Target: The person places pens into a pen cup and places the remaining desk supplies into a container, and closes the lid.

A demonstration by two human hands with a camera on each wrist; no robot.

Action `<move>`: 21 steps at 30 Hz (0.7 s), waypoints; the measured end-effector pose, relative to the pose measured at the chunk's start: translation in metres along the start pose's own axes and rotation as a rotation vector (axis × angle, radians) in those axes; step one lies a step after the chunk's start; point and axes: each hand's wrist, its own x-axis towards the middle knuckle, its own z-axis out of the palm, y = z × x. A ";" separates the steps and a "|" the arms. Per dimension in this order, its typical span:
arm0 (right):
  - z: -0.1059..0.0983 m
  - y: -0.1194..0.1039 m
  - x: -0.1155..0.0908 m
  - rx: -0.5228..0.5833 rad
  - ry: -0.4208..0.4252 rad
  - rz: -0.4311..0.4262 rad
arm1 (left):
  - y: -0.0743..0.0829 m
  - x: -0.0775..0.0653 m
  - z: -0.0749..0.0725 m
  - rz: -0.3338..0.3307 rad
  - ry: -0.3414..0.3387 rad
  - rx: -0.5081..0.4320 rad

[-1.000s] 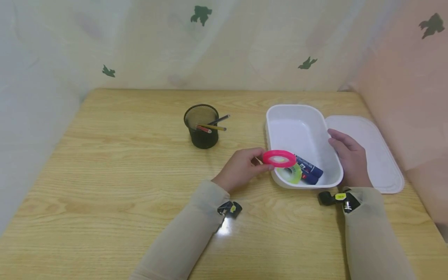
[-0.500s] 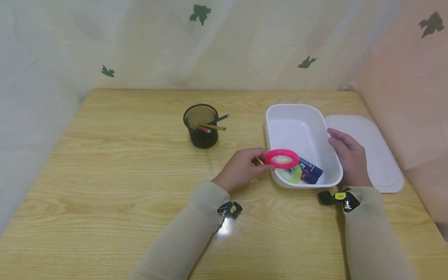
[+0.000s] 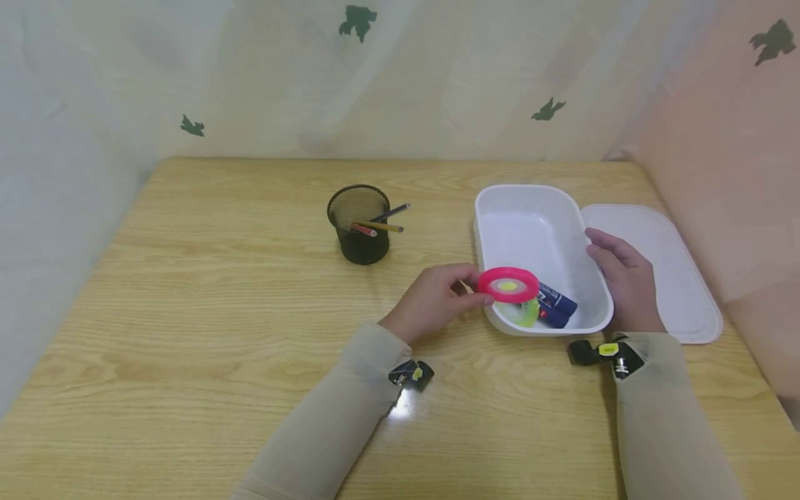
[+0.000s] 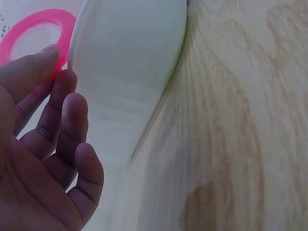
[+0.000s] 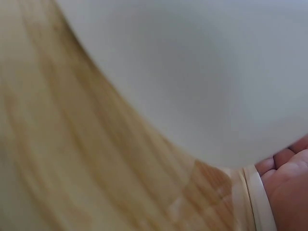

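My left hand [image 3: 437,295] pinches a pink tape roll [image 3: 509,269] between thumb and fingers. The roll is over the near left rim of a white plastic box [image 3: 528,239], tilted so that its face shows. Its lower edge partly covers a yellow-green tape roll [image 3: 528,316] in the box. Two dark blue glue sticks [image 3: 556,302] lie beside that roll. With my right hand [image 3: 628,281], I hold the box's right side at the rim. In the right wrist view the box wall [image 5: 192,82] hides most of the fingers.
A white lid [image 3: 681,278] lies flat on the wooden table [image 3: 219,333], right of the box and partly behind my right hand. Left of the box stands a black mesh pen cup [image 3: 364,246] with several pencils [image 3: 387,227] leaning out over its right side.
The pink tape roll has shifted slightly to the right, covering more of the yellow-green roll. My right hand and the box have stayed in place.
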 end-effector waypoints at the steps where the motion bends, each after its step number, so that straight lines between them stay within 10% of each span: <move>1: 0.000 0.000 0.000 -0.001 0.000 -0.003 | 0.000 0.000 0.000 0.002 0.000 0.001; 21: 0.001 0.000 0.000 -0.003 0.011 -0.014 | 0.001 0.000 0.002 0.051 -0.002 0.008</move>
